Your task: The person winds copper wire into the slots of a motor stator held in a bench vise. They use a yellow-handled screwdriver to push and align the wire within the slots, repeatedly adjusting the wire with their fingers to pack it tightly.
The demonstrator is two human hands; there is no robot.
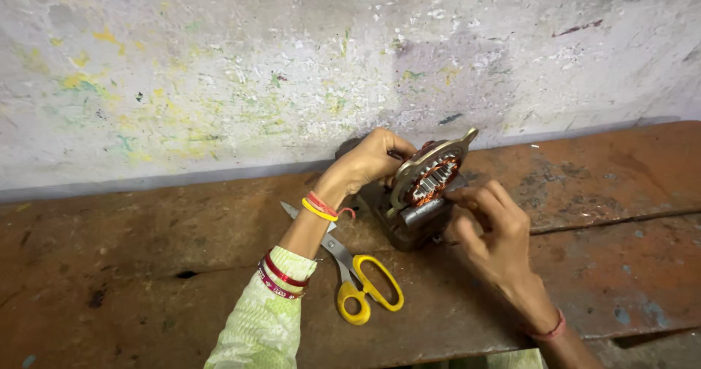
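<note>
The motor stator (429,178), a round metal frame with copper windings and a steel toothed core, stands on edge on a dark metal block (409,223) on the worn reddish surface (146,267), close to the paint-flecked wall (219,70).

The left hand (365,163) reaches round the back of the frame, its grip closed on the upper rim and holding the piece upright. The right hand (491,227) sits at the lower front edge, thumb and forefinger pressed together at the windings (whether they pinch a wire end or a small tool I cannot tell, since the fingers hide it).

Yellow-handled scissors (359,281) lie flat on the surface under the left forearm, blades pointing towards the block.

Risks, as judged:
- The stator rests on a narrow edge; should the left grip slacken, it could tip off the block and bend the frame.
- Hard pulling at the windings could nick the thin copper or its coating.
- The left forearm hangs just above the scissors; a sweep of the arm could catch them.
</note>
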